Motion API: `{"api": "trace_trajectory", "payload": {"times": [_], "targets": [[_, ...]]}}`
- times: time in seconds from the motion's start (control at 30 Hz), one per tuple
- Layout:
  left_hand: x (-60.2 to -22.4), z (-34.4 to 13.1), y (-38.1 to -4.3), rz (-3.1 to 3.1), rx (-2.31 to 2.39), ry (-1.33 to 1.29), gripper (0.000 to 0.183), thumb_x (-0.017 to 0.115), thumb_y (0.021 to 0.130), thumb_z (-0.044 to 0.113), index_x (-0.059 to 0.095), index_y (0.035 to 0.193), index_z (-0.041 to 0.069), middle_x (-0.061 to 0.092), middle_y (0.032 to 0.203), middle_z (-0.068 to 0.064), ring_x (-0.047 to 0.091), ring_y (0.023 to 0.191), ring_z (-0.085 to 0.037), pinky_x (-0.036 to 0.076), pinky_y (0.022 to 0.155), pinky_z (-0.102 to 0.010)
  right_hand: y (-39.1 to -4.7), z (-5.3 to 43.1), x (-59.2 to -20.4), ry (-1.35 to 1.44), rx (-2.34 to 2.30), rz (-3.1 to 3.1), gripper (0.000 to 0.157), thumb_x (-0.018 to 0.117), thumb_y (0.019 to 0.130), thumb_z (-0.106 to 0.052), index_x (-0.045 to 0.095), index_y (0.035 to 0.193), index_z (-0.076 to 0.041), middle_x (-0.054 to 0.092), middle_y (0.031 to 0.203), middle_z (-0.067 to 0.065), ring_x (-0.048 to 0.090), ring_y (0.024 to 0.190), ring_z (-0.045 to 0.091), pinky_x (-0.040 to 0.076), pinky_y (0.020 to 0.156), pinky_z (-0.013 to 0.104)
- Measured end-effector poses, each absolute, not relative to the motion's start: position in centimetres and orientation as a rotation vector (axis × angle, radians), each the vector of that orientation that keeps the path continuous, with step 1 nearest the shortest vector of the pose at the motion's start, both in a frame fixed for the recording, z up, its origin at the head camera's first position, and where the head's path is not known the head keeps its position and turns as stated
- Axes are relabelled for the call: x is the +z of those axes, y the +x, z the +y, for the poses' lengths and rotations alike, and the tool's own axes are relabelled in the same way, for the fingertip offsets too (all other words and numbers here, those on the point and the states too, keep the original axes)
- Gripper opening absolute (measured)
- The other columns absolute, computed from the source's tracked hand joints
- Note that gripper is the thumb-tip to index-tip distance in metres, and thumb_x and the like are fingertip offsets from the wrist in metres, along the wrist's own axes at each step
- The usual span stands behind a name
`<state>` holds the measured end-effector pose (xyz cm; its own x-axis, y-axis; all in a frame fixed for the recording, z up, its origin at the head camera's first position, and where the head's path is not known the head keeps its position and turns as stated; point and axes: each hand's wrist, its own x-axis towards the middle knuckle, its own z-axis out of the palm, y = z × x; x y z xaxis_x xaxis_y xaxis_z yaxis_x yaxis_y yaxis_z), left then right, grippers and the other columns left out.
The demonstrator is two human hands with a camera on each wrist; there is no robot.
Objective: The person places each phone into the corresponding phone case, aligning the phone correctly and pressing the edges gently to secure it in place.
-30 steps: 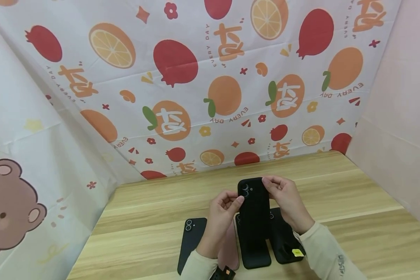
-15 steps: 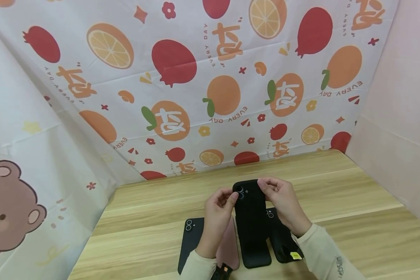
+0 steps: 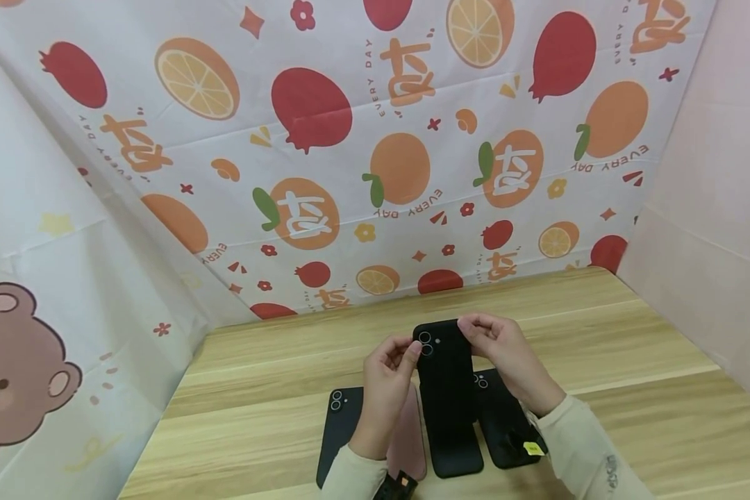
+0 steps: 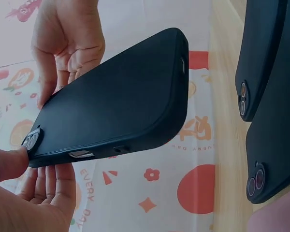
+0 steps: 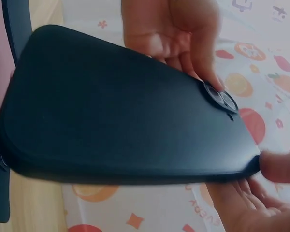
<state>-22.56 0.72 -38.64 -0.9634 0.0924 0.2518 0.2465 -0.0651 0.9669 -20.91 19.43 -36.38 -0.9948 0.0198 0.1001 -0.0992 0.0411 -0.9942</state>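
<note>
Above the table, a black phone case (image 3: 448,375) is held up between both hands, its back facing the head view and its two round camera rings at the top left. My left hand (image 3: 387,382) pinches the upper left edge, thumb beside the rings. At the upper right corner, my right hand (image 3: 506,354) grips with thumb and fingers. In the left wrist view, the held case (image 4: 106,96) shows a side slot and a small button. Below it on the table lies another black case (image 3: 456,451), partly covered by the held one.
A dark grey case (image 3: 340,430) and a pink case (image 3: 409,444) lie to the left, partly behind my left arm. Another black case (image 3: 500,423) lies to the right, beneath my right wrist. The wooden table (image 3: 256,417) meets a fruit-print cloth (image 3: 362,173) at the back.
Both hands and the held case have shifted slightly left since a second ago. The grip looks the same, and the cases on the table have stayed put.
</note>
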Motion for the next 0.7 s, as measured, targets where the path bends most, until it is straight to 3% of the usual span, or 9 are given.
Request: {"api": "trace_trajectory", "payload": {"times": [0.13, 0.27, 0.5, 0.7], "targets": [[-38.5, 0.6, -22.6, -2.054, -2.217, -0.352, 0.019, 0.066, 0.091, 0.008, 0.064, 0.099, -0.008, 0.061, 0.083, -0.003, 0.055, 0.073, -0.010, 0.048, 0.068, -0.020, -21.2, 19.9, -36.4, 0.152, 2.111, -2.254, 0.042, 0.054, 0.099, -0.029, 0.059, 0.119, 0.008, 0.070, 0.097, 0.008, 0.067, 0.090, 0.017, 0.051, 0.089, 0.039], [-38.3, 0.4, -22.5, -2.089, -2.314, -0.381, 0.022, 0.065, 0.092, 0.011, 0.062, 0.101, -0.009, 0.061, 0.086, -0.003, 0.058, 0.076, -0.010, 0.050, 0.072, -0.022, -21.0, 20.0, -36.2, 0.122, 2.101, -2.232, 0.040, 0.057, 0.098, -0.027, 0.062, 0.112, 0.010, 0.071, 0.088, 0.006, 0.068, 0.080, 0.017, 0.053, 0.082, 0.034], [-37.9, -0.1, -22.8, -2.107, -2.507, -0.486, 0.035, 0.058, 0.097, 0.030, 0.058, 0.110, -0.002, 0.060, 0.096, -0.002, 0.060, 0.089, -0.014, 0.049, 0.085, -0.028, -20.6, 19.4, -36.1, 0.087, 2.163, -2.148, 0.037, 0.058, 0.098, -0.025, 0.065, 0.106, 0.011, 0.070, 0.078, 0.001, 0.067, 0.070, 0.015, 0.054, 0.075, 0.031], [-37.7, -0.7, -22.7, -2.075, -2.525, -0.503, 0.029, 0.055, 0.098, 0.029, 0.062, 0.098, 0.002, 0.061, 0.090, 0.001, 0.060, 0.086, -0.011, 0.049, 0.085, -0.029, -20.1, 18.6, -36.3, 0.147, 2.175, -2.179, 0.034, 0.059, 0.097, -0.023, 0.066, 0.101, 0.010, 0.070, 0.077, 0.003, 0.067, 0.069, 0.018, 0.055, 0.075, 0.033]]}}
